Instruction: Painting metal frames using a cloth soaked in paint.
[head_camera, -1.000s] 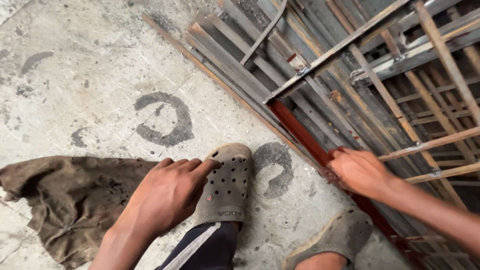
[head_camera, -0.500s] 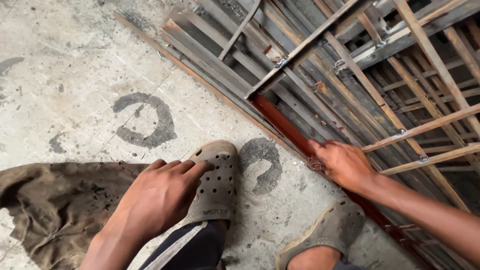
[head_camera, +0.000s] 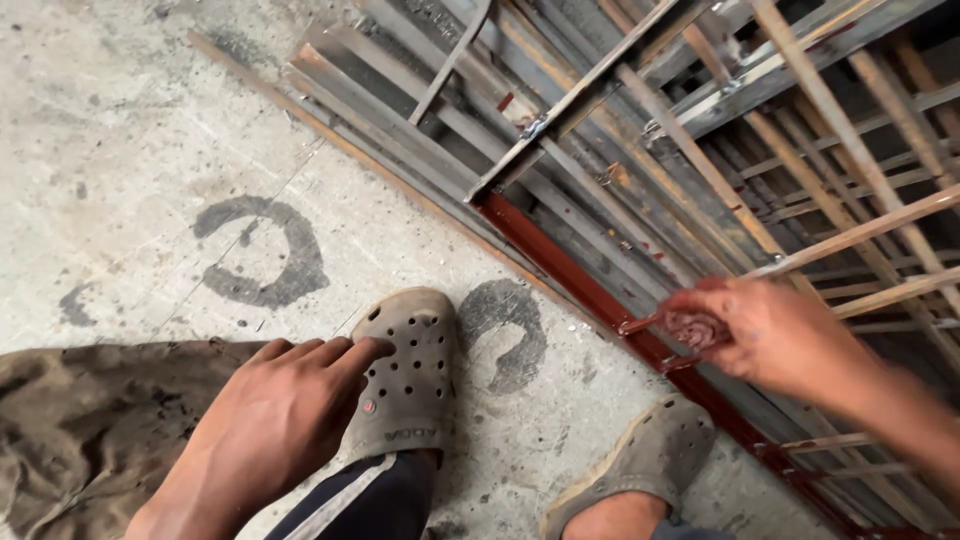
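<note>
Over the red-painted steel bar (head_camera: 590, 290) at the frame's near edge, the right hand (head_camera: 775, 335) pinches a small paint-stained brush (head_camera: 685, 328), blurred, fingers curled around it. The left hand (head_camera: 285, 415) lies flat and open, fingertips on a grey perforated clog (head_camera: 410, 375), beside a dirty brown cloth (head_camera: 70, 430) on the concrete floor (head_camera: 130, 130).
</note>
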